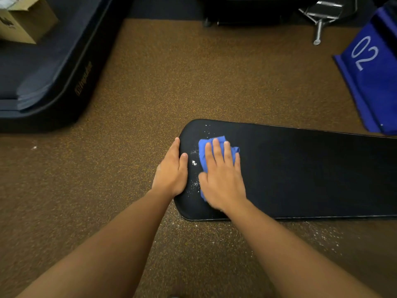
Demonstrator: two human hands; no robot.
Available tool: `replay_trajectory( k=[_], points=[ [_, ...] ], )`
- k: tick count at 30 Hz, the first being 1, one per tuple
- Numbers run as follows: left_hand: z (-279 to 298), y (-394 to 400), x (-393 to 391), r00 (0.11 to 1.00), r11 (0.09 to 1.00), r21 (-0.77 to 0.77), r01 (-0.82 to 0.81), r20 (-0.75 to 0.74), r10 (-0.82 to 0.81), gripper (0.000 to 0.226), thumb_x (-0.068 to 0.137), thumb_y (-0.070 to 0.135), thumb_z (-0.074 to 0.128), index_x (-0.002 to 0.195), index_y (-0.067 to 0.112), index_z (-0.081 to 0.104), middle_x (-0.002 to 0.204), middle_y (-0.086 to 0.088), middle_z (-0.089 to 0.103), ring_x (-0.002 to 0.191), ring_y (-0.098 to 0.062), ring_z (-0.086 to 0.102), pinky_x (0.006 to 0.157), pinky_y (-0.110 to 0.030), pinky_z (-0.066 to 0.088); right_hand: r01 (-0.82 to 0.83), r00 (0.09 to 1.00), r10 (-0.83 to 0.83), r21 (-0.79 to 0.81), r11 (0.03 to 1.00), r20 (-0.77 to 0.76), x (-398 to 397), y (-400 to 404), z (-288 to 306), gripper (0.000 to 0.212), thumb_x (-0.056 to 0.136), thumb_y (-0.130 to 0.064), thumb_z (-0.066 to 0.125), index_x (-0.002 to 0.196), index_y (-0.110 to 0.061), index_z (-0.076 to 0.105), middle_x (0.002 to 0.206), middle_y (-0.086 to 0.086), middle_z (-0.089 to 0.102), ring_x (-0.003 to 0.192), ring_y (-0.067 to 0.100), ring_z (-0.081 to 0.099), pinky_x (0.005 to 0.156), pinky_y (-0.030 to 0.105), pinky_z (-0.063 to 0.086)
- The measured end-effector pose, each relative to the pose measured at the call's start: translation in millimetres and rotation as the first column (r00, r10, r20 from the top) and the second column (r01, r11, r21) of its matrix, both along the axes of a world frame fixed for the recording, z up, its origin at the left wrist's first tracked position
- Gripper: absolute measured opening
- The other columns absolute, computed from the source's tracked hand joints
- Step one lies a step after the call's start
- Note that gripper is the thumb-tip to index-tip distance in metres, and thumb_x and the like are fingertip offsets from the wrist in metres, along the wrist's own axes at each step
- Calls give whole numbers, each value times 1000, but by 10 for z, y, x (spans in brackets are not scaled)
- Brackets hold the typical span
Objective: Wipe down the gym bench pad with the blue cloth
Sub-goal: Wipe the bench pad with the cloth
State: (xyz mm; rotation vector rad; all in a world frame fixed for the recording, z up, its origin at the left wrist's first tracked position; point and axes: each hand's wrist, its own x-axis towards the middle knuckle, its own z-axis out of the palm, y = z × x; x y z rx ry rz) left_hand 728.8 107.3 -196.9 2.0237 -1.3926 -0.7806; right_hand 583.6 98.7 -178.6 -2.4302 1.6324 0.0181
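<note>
The black gym bench pad (300, 173) runs from the centre of the view out to the right edge. Its rounded left end carries white powder specks (194, 163). The crumpled blue cloth (204, 154) lies on that end, and my right hand (222, 175) presses flat on it with fingers spread. My left hand (171, 171) cups the pad's left edge, thumb on top, fingers together along the rim. Most of the cloth is hidden under my right palm.
Brown speckled rubber floor (150, 93) surrounds the bench, with white powder scattered on it (322, 237) below the pad. A dark padded mat platform (53, 78) and a cardboard box (23, 20) sit at far left. A blue box marked "02" (373, 67) stands at right, metal equipment (322, 16) behind.
</note>
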Motion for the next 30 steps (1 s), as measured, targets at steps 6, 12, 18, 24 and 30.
replay_trajectory(
  k=[6, 12, 18, 24, 30],
  points=[
    [58, -6, 10, 1000, 999, 38, 11, 2, -11, 56, 100, 35, 32, 151, 22, 15, 157, 5, 23, 140, -17, 27, 110, -28, 19, -75, 997, 74, 14, 997, 20, -448, 469, -6, 72, 80, -30, 32, 149, -12, 28, 157, 8, 27, 145, 33, 19, 113, 55, 25],
    [98, 1, 44, 998, 997, 74, -10, -63, 15, 53, 100, 38, 30, 151, 27, 17, 153, 3, 33, 136, -22, 34, 108, -33, 24, 213, 977, -213, -3, 977, -31, -594, -152, 0, 67, 89, -32, 24, 152, -8, 16, 160, 10, 12, 146, 35, 7, 116, 52, 12],
    [139, -21, 63, 989, 995, 94, -42, -140, 55, 50, 100, 37, 30, 149, 29, 23, 149, -2, 39, 132, -25, 39, 102, -32, 27, 306, 952, -306, 26, 952, 2, -1, -702, -43, 67, 97, -31, 28, 151, -7, -1, 161, 11, -4, 146, 34, -9, 117, 54, 1],
    [179, -71, 94, 987, 993, 94, -74, -137, 86, 46, 100, 35, 30, 146, 28, 33, 142, -9, 48, 128, -29, 43, 102, -33, 29, 6, 999, -6, -13, 1000, -42, 123, -450, -13, 69, 92, -37, 21, 152, -9, 1, 161, 8, 2, 147, 29, -6, 117, 52, 2],
    [173, -52, 32, 989, 992, 72, -101, -98, 108, 46, 100, 36, 29, 145, 27, 33, 140, -8, 50, 127, -30, 44, 103, -36, 30, -107, 993, 106, 20, 994, 48, -86, 133, 0, 76, 80, -38, 20, 150, -10, 22, 158, 8, 22, 147, 30, 13, 115, 51, 12]
  ],
)
